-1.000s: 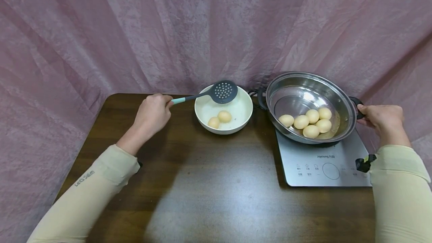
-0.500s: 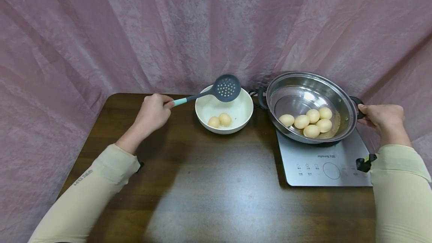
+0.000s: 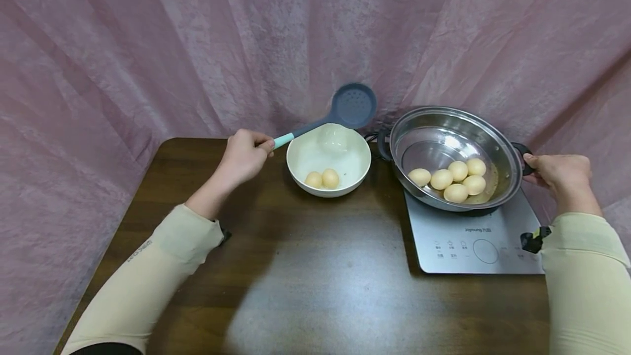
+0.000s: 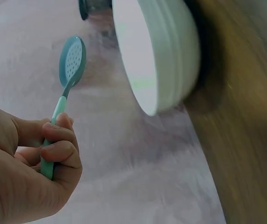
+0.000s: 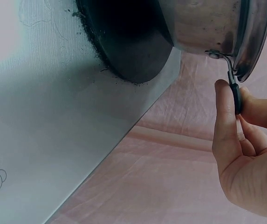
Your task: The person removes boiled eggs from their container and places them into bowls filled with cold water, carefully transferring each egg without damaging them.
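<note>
My left hand (image 3: 245, 155) grips the mint handle of a dark grey slotted skimmer (image 3: 354, 106). The skimmer's round head is held above and behind the far rim of a cream bowl (image 3: 327, 193), with nothing on it. Two pale eggs (image 3: 330, 178) lie side by side in the bowl. On the right, my right hand (image 3: 562, 174) pinches the black side handle (image 5: 237, 99) of a steel pot (image 3: 434, 147). The pot is tilted toward me, and several eggs (image 3: 455, 193) have gathered at its near side with a little liquid.
Under the pot sits a silver induction cooker (image 3: 458, 251) with touch controls along its front. Both bowl and cooker are on a dark brown wooden table (image 3: 315, 289). A pink curtain (image 3: 236, 43) hangs directly behind, and a black cable runs between bowl and pot.
My left hand has moved right, and the skimmer's head has risen up and to the right, from over the bowl to beyond its far rim. My right hand still holds the pot tilted.
</note>
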`<state>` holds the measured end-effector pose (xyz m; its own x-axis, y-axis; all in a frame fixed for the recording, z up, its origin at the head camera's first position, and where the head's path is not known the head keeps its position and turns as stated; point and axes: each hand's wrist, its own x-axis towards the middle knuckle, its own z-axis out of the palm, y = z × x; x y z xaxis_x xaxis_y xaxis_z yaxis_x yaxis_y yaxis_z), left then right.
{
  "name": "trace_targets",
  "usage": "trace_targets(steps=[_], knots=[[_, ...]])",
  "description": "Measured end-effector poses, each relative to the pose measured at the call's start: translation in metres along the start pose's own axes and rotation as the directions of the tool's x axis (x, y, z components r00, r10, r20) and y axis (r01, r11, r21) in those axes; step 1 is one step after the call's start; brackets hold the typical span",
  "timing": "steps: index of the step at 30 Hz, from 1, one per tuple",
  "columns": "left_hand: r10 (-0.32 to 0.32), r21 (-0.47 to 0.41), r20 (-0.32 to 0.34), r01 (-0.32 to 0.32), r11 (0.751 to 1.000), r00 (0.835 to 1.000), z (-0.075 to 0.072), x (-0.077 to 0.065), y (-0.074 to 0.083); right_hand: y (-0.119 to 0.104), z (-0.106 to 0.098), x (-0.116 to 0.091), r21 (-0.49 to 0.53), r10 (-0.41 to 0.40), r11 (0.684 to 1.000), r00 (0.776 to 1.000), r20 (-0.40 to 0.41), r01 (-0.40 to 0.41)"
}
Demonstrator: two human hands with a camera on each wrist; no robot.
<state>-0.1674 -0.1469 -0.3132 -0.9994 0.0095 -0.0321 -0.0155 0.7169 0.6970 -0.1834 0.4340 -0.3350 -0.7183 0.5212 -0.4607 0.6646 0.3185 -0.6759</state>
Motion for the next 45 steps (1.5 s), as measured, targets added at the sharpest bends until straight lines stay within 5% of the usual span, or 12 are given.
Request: trace_targets(steps=[13, 18, 22, 28, 36, 40, 45], knots=[[0.107, -0.007, 0.033, -0.107, 0.994, 0.994, 0.040, 0.014, 0.068, 0.000, -0.002, -0.003, 0.001, 0.003, 1.000, 1.000, 0.012, -0.003], [0.183, 0.075, 0.036, -0.185, 0.980, 0.982, 0.062, 0.018, 0.090, 0.001, -0.002, -0.002, -0.007, 0.009, 1.000, 1.000, 0.017, -0.009], [0.266, 0.205, 0.010, -0.262, 0.943, 0.964, 0.080, 0.019, 0.102, 0.002, -0.003, -0.002, -0.008, 0.006, 1.000, 1.000, 0.006, -0.006], [0.339, 0.411, 0.064, -0.334, 0.848, 0.939, 0.104, 0.018, 0.114, 0.002, -0.003, -0.002, -0.022, -0.009, 1.000, 1.000, 0.000, 0.009], [0.396, 0.546, 0.124, -0.396, 0.738, 0.910, 0.120, 0.017, 0.127, 0.002, -0.003, 0.001, -0.022, -0.019, 1.000, 1.000, 0.001, 0.019], [0.392, 0.567, 0.137, -0.397, 0.722, 0.910, 0.124, 0.018, 0.130, 0.002, -0.003, 0.002, 0.015, -0.020, 1.000, 1.000, 0.021, 0.019], [0.369, 0.566, 0.133, -0.376, 0.734, 0.920, 0.126, 0.022, 0.132, 0.000, -0.004, 0.002, 0.076, -0.011, 0.997, 0.998, 0.063, 0.007]])
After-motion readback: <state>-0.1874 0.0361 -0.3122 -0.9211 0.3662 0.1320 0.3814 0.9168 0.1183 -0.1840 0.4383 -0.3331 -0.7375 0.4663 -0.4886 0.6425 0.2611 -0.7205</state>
